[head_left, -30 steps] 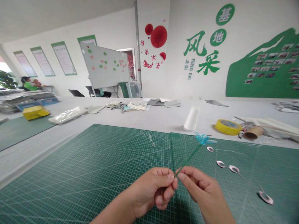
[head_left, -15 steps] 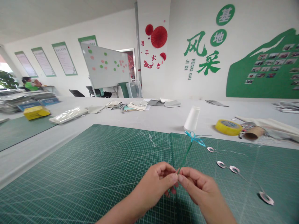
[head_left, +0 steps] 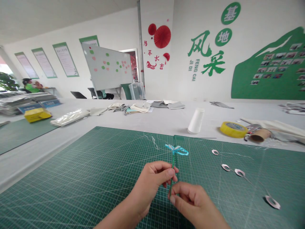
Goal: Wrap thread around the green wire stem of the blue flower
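Observation:
A handmade flower (head_left: 176, 149) with light blue looped petals and a thin green stem stands nearly upright over the cutting mats. Thumb and fingers of my left hand (head_left: 156, 178) pinch the stem partway down. Lower on the same stem, near its bottom end, my right hand (head_left: 189, 200) is closed on it. Both hands are above the green gridded cutting mat (head_left: 95, 171). To the right lie several pale oval rings with thin wire tails, among them one ring (head_left: 239, 172) near the middle and another (head_left: 272, 202) closer to me.
Behind the mats stands a white thread cone (head_left: 196, 121). Right of it are a yellow tape roll (head_left: 233, 129), a cardboard tube (head_left: 260, 135) and cloth. Fabric scraps (head_left: 140, 107), a plastic packet (head_left: 70, 117) and a yellow box (head_left: 37, 115) lie farther back. A person (head_left: 32, 86) sits far left.
The flower has come down and left, from a slant to nearly upright. My hands, close together before, are now apart along the stem, the right one lower.

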`<state>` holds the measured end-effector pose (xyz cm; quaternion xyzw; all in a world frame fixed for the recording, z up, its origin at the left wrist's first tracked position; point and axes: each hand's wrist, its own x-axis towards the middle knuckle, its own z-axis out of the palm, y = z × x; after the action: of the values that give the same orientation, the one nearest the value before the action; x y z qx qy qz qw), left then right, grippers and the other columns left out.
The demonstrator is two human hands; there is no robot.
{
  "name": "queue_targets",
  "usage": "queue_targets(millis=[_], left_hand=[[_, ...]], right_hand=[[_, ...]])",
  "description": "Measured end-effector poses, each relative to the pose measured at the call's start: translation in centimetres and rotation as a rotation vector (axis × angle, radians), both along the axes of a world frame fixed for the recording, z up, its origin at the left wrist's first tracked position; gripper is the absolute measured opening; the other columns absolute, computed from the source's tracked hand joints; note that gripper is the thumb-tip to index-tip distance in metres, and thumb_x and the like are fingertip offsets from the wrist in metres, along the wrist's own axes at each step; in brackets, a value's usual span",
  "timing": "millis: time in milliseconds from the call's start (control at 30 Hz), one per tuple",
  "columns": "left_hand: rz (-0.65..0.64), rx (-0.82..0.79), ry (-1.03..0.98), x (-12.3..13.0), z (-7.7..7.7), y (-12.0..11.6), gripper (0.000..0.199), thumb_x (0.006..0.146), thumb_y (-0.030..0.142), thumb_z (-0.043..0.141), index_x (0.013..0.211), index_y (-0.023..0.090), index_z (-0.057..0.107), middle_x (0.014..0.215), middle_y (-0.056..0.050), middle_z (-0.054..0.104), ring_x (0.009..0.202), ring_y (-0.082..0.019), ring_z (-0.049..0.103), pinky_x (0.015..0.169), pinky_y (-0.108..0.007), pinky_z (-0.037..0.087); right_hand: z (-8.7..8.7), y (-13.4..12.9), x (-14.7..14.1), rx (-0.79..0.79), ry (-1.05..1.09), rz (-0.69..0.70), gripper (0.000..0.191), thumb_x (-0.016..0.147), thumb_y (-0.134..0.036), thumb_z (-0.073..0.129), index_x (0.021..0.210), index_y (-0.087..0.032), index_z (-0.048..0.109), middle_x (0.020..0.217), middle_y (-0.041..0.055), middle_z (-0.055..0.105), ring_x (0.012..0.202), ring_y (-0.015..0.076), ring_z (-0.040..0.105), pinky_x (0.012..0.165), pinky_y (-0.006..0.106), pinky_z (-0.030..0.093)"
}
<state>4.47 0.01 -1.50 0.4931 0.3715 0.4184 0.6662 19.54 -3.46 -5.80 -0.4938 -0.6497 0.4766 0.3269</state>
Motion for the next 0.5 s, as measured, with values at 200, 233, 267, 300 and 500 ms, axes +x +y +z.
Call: queue_targets(millis=[200, 233, 267, 300, 500], left_hand=[[-0.034, -0.078, -0.087, -0.10, -0.52, 0.21, 0.014, 0.079, 0.025, 0.071, 0.078, 0.012, 0.071, 0.074, -0.003, 0.065, 0.058, -0.008, 0.045, 0.060, -0.022, 0.035], [-0.032, -0.087, -0.104, -0.12, -0.57, 0.25, 0.015, 0.080, 0.026, 0.070, 0.081, 0.012, 0.072, 0.075, -0.002, 0.065, 0.059, -0.008, 0.046, 0.060, -0.022, 0.035], [-0.032, -0.099, -0.126, -0.15, -0.62, 0.30, 0.016, 0.080, 0.027, 0.070, 0.085, 0.012, 0.072, 0.076, -0.002, 0.065, 0.059, -0.008, 0.047, 0.060, -0.022, 0.035], [-0.032, -0.117, -0.151, -0.18, -0.67, 0.35, 0.017, 0.081, 0.028, 0.070, 0.087, 0.012, 0.072, 0.076, -0.002, 0.065, 0.060, -0.008, 0.047, 0.060, -0.022, 0.035], [-0.080, -0.293, -0.330, -0.33, -0.98, 0.61, 0.016, 0.073, 0.024, 0.078, 0.078, 0.011, 0.070, 0.069, -0.001, 0.062, 0.055, -0.006, 0.047, 0.056, -0.020, 0.033]], right_hand=[[-0.14, -0.12, -0.08, -0.021, 0.026, 0.021, 0.019, 0.082, -0.031, 0.053, 0.070, -0.018, 0.058, 0.056, -0.0072, 0.029, 0.053, 0.0117, 0.025, 0.049, 0.026, 0.019], [-0.11, -0.17, -0.12, -0.028, 0.022, 0.025, 0.018, 0.082, -0.030, 0.054, 0.069, -0.018, 0.058, 0.056, -0.0075, 0.029, 0.053, 0.0115, 0.024, 0.049, 0.026, 0.019], [-0.06, -0.21, -0.18, -0.035, 0.016, 0.032, 0.018, 0.081, -0.029, 0.054, 0.068, -0.018, 0.058, 0.055, -0.0077, 0.029, 0.052, 0.0113, 0.024, 0.049, 0.026, 0.019], [0.01, -0.25, -0.23, -0.039, 0.010, 0.040, 0.017, 0.081, -0.028, 0.055, 0.067, -0.019, 0.058, 0.054, -0.0080, 0.028, 0.052, 0.0110, 0.025, 0.049, 0.026, 0.019], [0.30, -0.32, -0.36, -0.050, 0.016, 0.064, 0.015, 0.078, -0.027, 0.057, 0.066, -0.018, 0.059, 0.049, -0.0096, 0.026, 0.049, 0.0099, 0.023, 0.047, 0.026, 0.017]])
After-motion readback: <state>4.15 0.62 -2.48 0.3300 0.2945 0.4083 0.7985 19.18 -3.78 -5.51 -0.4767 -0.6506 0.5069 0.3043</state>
